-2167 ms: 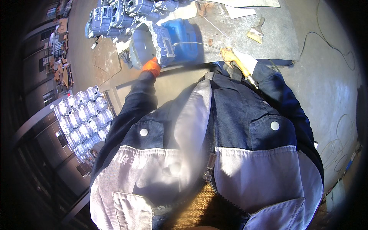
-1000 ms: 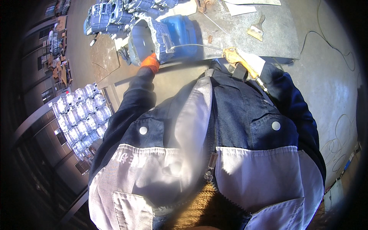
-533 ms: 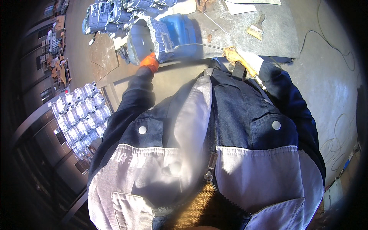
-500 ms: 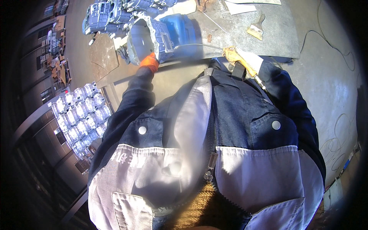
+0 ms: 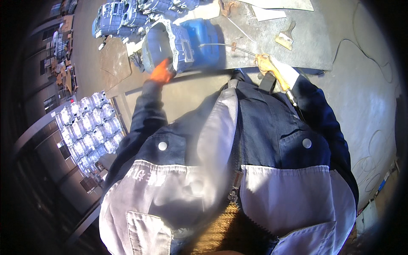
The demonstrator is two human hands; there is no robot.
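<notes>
My left hand (image 5: 161,72), in an orange glove and slightly blurred, grips the near lower edge of a grey cast-metal housing (image 5: 182,47). The housing stands on its side on the table, its wide round opening facing left. In my right hand (image 5: 264,63), lit by strong sun, is an air blow gun (image 5: 282,83) with a hose fitting at its lower end. Its long thin bent nozzle (image 5: 231,46) reaches left, the tip in front of a blue plastic container (image 5: 204,40) just right of the housing and apart from it.
More grey castings (image 5: 111,19) crowd the table's far left. A brush (image 5: 285,37), white sheets (image 5: 268,13) and a thin-rod tool (image 5: 227,9) lie on the metal tabletop (image 5: 312,49). At left stands a rack of shiny castings (image 5: 91,127). Hoses (image 5: 365,55) trail across the floor at right.
My right hand and the blow gun have shifted right, drawing the nozzle tip away from the housing. My left hand has moved slightly left along the housing's lower edge.
</notes>
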